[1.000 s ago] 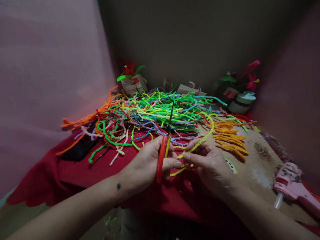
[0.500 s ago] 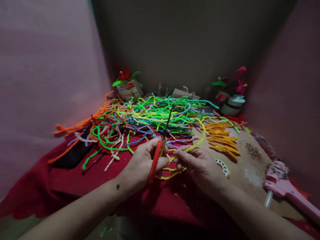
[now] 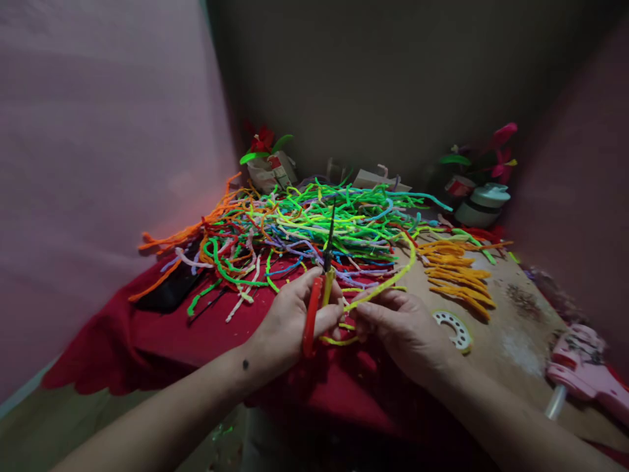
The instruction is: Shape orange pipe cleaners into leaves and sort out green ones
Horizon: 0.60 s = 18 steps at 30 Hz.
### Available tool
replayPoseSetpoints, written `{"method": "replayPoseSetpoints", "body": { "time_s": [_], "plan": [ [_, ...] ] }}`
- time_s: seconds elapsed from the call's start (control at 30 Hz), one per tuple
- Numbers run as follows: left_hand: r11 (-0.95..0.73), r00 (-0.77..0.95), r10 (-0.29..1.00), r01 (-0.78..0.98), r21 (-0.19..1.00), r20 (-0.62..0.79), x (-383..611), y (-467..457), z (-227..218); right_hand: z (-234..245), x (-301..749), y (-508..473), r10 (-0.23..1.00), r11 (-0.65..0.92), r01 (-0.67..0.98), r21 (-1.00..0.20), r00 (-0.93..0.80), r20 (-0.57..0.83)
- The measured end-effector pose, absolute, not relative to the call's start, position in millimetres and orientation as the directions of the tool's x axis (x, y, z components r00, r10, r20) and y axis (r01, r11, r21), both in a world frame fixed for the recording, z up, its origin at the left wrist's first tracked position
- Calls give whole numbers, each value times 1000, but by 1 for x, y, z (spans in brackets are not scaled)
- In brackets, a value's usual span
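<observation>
Red-handled scissors (image 3: 313, 314) rest in my left hand (image 3: 289, 314), which is closed around them, their dark blades pointing up and away over the pile. My right hand (image 3: 400, 324) pinches a yellow pipe cleaner (image 3: 388, 284) that curves up to the right. The two hands' fingertips almost meet, and my left thumb and fingers are close to the pipe cleaner's lower end. More yellow strands (image 3: 339, 341) show below the fingers. Behind the hands lies a big tangled heap of green, orange, purple and other coloured pipe cleaners (image 3: 334, 219).
A red cloth (image 3: 206, 347) covers the table. On the cardboard (image 3: 515, 328) at right lie orange bundles (image 3: 459, 272), a white ring with holes (image 3: 455, 330) and a pink glue gun (image 3: 580, 364). A lidded jar (image 3: 484, 203) and flowers (image 3: 504, 154) stand behind. A black object (image 3: 170, 288) lies left.
The view has turned slightly left, so the table things appear farther right. My hands keep hold of the scissors and the yellow pipe cleaner, with only small shifts.
</observation>
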<state>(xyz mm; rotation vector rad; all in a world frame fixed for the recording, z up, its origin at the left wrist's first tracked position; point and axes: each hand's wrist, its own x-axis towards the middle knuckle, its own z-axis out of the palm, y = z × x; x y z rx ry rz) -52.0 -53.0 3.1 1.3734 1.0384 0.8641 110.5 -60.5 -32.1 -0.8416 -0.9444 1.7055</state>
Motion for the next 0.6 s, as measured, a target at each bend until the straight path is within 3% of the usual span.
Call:
{"method": "replayPoseSetpoints", "body": {
  "time_s": [0.33, 0.47, 0.6],
  "plan": [
    [-203, 317, 940, 225, 953, 125, -49, -57, -6, -31, 110, -61, 971, -181, -307, -934, -209, -120],
    [-106, 325, 945, 188, 976, 40, -45, -55, -3, -27, 109, -62, 991, -88, -307, -948, -127, -51],
    [-12, 340, 940, 124, 992, -31, -44, -54, 0, -25, 109, -65, 986, -70, -258, -964, -163, -28]
  ]
}}
